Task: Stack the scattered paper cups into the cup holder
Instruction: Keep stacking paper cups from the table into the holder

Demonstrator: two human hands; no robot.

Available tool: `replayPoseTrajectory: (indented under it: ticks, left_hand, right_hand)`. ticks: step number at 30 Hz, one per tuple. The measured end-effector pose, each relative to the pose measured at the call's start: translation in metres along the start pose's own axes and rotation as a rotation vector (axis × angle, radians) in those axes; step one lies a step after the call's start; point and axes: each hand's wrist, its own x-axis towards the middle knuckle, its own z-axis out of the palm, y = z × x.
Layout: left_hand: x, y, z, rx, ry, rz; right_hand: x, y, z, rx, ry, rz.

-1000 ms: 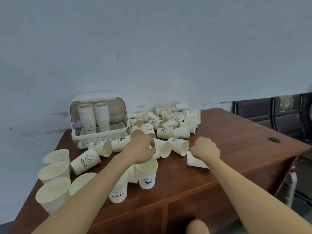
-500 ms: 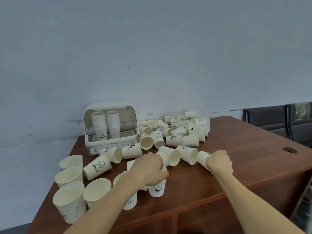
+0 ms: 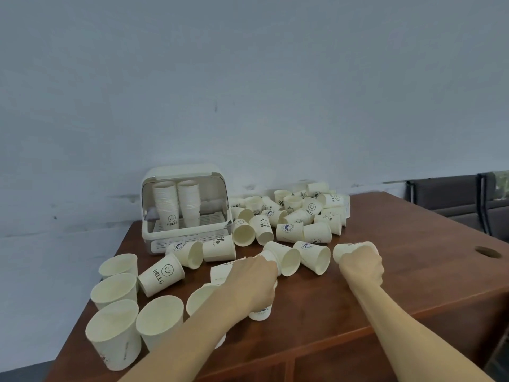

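A white cup holder (image 3: 154, 232) with its lid raised stands at the back left of the wooden table (image 3: 413, 271); two stacks of cups (image 3: 177, 205) stand inside it. Many cream paper cups lie scattered in a pile (image 3: 297, 216) to its right. Several upright cups (image 3: 118, 321) stand at the front left. My left hand (image 3: 253, 282) grips an upright cup (image 3: 260, 314) from above near the table's middle. My right hand (image 3: 360, 267) is curled round a cup (image 3: 340, 250) lying on its side.
A round cable hole (image 3: 487, 252) is cut in the table at the right. Dark chairs (image 3: 451, 199) stand behind the right end. A pale wall runs behind the table. Two tipped cups (image 3: 300, 257) lie between my hands.
The view has shifted, so the table sits lower and more to the right in frame. My right hand has closed round the lying cup. My left hand stays on the upright cup.
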Motion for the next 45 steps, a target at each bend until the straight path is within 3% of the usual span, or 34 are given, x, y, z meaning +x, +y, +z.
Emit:
replayPoseTrajectory:
  ticks: [5, 10, 19, 29, 34, 45]
  left_hand:
    - [0.005, 0.002, -0.003, 0.009, 0.061, 0.012]
    - [0.016, -0.006, -0.015, -0.13, 0.143, -0.001]
    - [0.033, -0.073, -0.041, -0.287, 0.418, -0.157]
    - [0.029, -0.212, -0.035, -0.24, 0.504, -0.471]
    - [0.025, -0.265, -0.017, -0.217, 0.444, -0.605]
    - [0.043, -0.308, 0.007, -0.171, 0.428, -0.655]
  right_hand:
    - [0.004, -0.02, -0.001, -0.118, 0.024, -0.203]
    - [0.003, -0.05, 0.003, -0.184, 0.02, -0.496]
    - [-0.012, -0.117, 0.067, -0.119, -0.18, -0.903]
    - [-0.08, -0.17, 0.161, -0.081, -0.373, -1.141]
    - [-0.111, -0.19, 0.199, -0.167, -0.418, -1.245]
    - [-0.12, -0.183, 0.273, -0.319, -0.583, -1.164]
